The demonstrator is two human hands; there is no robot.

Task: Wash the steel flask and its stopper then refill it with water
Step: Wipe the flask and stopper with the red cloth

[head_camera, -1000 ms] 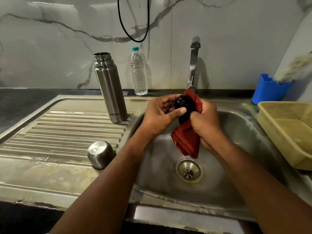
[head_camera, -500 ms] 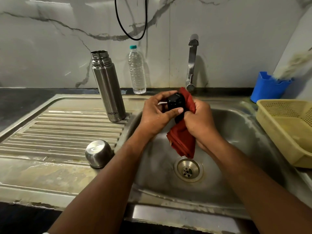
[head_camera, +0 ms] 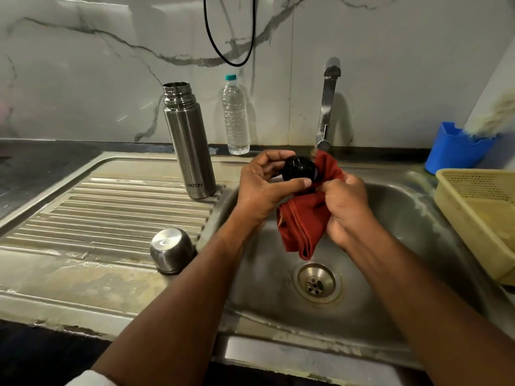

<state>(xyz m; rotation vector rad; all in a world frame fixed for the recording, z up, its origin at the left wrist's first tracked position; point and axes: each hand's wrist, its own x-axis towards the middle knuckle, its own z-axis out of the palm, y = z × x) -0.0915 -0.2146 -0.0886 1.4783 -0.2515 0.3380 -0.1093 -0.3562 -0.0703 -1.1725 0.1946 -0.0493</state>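
Note:
The steel flask [head_camera: 189, 143] stands upright and uncapped on the ribbed drainboard, left of the basin. Its steel cup lid [head_camera: 172, 250] lies upside down nearer the front edge. Over the sink basin [head_camera: 404, 207], my left hand [head_camera: 264, 188] grips the black stopper [head_camera: 298, 168] between thumb and fingers. My right hand [head_camera: 347, 208] holds a red cloth [head_camera: 303, 221] pressed against the stopper's right side, with the rest of the cloth hanging down toward the drain [head_camera: 316, 284]. The tap [head_camera: 327, 104] stands just behind the hands.
A clear plastic water bottle [head_camera: 235, 115] stands against the marble wall behind the flask. A blue holder [head_camera: 457, 147] and a yellow plastic basket [head_camera: 479, 215] sit at the right of the sink. A black cable loop [head_camera: 230, 37] hangs down the wall.
The stopper has turned in my left hand and the red cloth has shifted around its right side. Both hands stay over the basin; the flask and cup lid have not moved.

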